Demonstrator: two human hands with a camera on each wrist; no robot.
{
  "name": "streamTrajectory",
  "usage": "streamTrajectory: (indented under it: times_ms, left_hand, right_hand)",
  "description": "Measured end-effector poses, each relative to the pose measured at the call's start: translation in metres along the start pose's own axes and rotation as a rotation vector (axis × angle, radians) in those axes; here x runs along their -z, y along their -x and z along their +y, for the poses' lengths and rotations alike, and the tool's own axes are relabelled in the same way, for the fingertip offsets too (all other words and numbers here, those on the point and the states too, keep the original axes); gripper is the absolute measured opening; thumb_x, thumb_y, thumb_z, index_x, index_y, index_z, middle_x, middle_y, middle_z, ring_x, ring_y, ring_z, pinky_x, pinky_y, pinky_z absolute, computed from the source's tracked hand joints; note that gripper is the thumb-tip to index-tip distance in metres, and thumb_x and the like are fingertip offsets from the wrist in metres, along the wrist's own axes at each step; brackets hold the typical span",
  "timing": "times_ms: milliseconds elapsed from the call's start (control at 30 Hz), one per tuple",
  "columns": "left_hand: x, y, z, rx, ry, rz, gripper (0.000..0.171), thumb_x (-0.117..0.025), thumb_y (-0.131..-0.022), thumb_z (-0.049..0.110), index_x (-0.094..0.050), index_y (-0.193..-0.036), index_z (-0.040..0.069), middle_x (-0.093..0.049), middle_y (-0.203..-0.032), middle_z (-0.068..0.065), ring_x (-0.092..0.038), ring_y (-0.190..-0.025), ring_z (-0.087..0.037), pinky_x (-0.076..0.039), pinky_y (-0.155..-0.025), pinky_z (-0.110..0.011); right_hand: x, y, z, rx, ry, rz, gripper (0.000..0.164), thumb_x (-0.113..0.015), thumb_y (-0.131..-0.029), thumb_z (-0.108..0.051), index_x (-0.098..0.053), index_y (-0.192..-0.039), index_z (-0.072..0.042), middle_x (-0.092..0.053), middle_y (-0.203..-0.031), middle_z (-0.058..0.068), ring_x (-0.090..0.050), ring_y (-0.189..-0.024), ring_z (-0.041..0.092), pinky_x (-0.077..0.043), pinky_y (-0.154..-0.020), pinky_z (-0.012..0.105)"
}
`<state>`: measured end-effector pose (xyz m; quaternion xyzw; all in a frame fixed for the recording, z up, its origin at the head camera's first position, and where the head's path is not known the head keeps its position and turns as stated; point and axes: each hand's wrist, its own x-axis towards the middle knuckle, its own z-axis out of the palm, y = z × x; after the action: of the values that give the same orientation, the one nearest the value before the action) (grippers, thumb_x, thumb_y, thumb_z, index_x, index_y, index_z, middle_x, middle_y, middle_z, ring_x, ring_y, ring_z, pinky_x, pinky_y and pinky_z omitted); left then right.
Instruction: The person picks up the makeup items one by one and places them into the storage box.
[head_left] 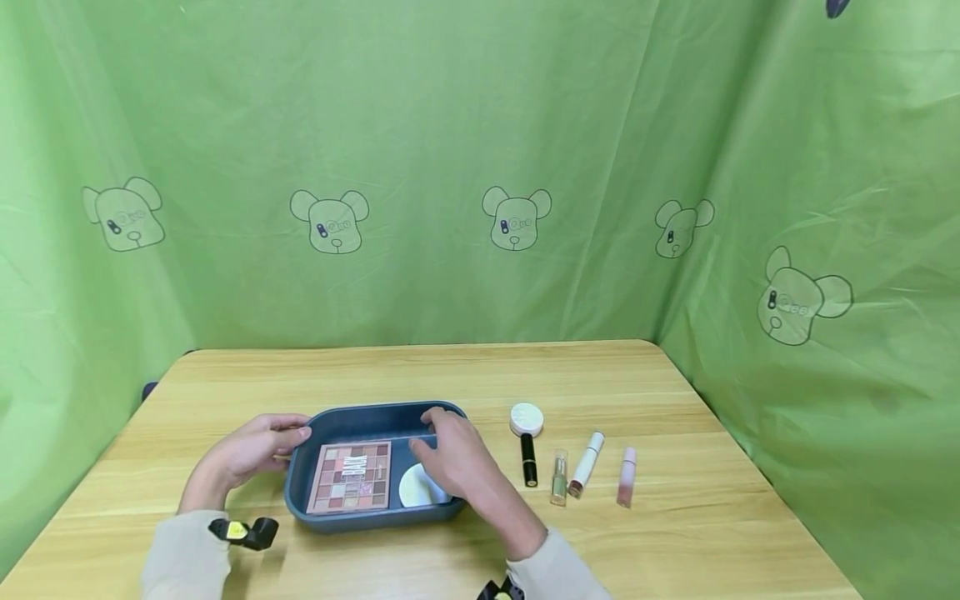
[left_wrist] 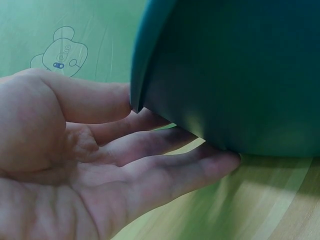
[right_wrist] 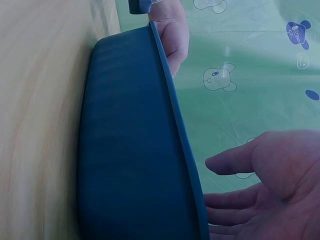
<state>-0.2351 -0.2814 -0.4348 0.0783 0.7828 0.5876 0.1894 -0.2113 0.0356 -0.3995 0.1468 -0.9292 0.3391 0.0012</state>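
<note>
Head view: we see the table (head_left: pixel 675 542) bearing the blue tray (head_left: pixel 375 523); the left hand (head_left: pixel 251 450) pinches its left end, seemingly for steadiness. The right hand (head_left: pixel 453 454), thumb and fingers apart, reaches inside, near 1 flat palette (head_left: pixel 351 479) and 1 white disc (head_left: pixel 415 488). 4 tubes (head_left: pixel 529 462) lie outside.

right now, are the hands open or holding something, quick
Left hand: holding the blue tray at its left end, thumb against the rim.
Right hand: open over the tray's right end, nothing visibly held.

The left hand (left_wrist: pixel 100 172) grips a dark teal tray (left_wrist: pixel 230 100) edge.
</note>
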Motion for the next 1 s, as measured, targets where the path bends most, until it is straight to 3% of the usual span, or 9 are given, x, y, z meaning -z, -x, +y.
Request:
streamTrajectory:
  times_ms: [767, 1000]
  left_hand:
    - [0.001, -0.001, -0.001, -0.008, 0.014, -0.012, 0.054, -0.050, -0.106, 0.017, -0.036, -0.143, -0.020, -0.059, -0.133, -0.034, -0.064, -0.119, -0.037, -0.057, -0.100, -0.050]
    - [0.001, -0.001, 0.000, -0.004, 0.015, -0.010, 0.054, -0.051, -0.105, 0.018, -0.038, -0.143, -0.019, -0.060, -0.133, -0.033, -0.064, -0.120, -0.036, -0.057, -0.100, -0.050]
  right_hand:
    - [0.023, -0.005, 0.010, 0.032, -0.096, 0.213, 0.031, -0.062, -0.098, -0.019, -0.066, -0.127, -0.007, -0.074, -0.108, 0.009, -0.069, -0.100, 0.027, -0.058, -0.087, 0.045]
    - [0.032, -0.009, 0.019, 0.009, -0.096, 0.282, 0.031, -0.063, -0.097, -0.018, -0.068, -0.125, -0.009, -0.073, -0.107, 0.008, -0.067, -0.104, 0.028, -0.057, -0.088, 0.045]
